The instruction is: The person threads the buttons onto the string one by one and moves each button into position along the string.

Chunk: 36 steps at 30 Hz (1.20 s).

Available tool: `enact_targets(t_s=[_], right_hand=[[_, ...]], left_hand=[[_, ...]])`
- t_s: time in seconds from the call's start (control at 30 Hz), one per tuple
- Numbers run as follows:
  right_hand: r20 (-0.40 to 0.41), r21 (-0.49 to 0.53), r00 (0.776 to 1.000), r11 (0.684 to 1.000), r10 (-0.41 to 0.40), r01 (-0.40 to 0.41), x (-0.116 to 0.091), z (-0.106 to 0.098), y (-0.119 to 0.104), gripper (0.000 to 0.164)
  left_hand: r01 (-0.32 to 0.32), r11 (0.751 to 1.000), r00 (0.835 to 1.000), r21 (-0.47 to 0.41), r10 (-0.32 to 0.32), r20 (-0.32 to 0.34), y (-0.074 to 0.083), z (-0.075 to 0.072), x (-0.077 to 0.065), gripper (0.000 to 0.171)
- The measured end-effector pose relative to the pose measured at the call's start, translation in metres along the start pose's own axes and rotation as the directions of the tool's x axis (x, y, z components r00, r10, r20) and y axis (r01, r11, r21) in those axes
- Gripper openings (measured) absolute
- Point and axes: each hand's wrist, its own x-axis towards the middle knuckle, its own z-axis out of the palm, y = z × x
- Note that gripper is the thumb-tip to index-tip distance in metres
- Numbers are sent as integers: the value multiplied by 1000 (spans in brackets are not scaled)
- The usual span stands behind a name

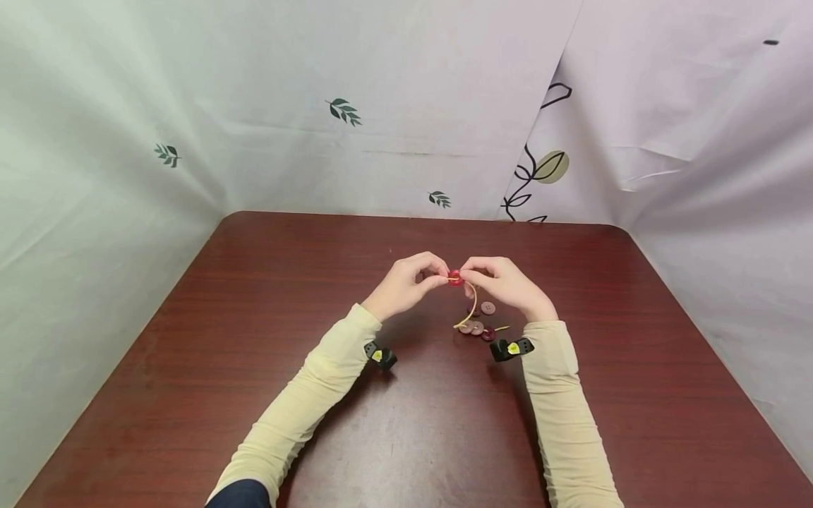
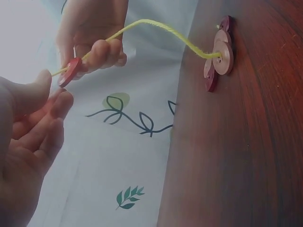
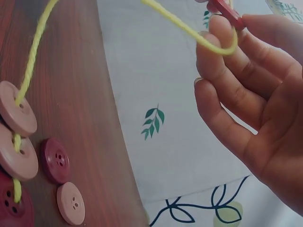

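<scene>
Above the table, my left hand [image 1: 409,282] pinches the end of a yellow yarn [image 2: 161,26] between thumb and finger. The yarn runs through a red button [image 2: 70,72], which stands on edge between the two hands. My right hand [image 1: 504,286] pinches that button, with its other fingers loosely bent. From the button the yarn sags in a curve to the table. There it passes through two pinkish buttons [image 3: 18,108] and a dark red button [image 3: 16,196]. Beside them lie a loose dark red button [image 3: 55,160] and a loose pinkish button [image 3: 71,203].
The brown wooden table [image 1: 254,317] reaches back to a pale cloth [image 1: 286,169] printed with leaves, which hangs along its back and sides. A short yarn tail [image 1: 503,328] sticks out to the right of the threaded buttons.
</scene>
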Motion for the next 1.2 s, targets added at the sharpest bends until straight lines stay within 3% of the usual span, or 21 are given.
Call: enact_targets(t_s=[0.33,0.67,0.93,1.2], right_hand=[[-38,13,998,999,47,-46,-2,-4,6,19],[-41,-61,998,997,52,-54,-2,-5,11,19],[10,-100,996,991,88,-86,-3,-6,10,20],[142,-6,985,995,102,-102,-5,-6,19,21]], left_hand=[[5,998,1000,67,-6,22,-2,-2,0,6],[58,997,997,49,-60,48,1,-4,0,9],[87,994,996,59,-86,-21,6,-9,0,15],[20,999,991,27,-16,-133,7,-12,0,11]])
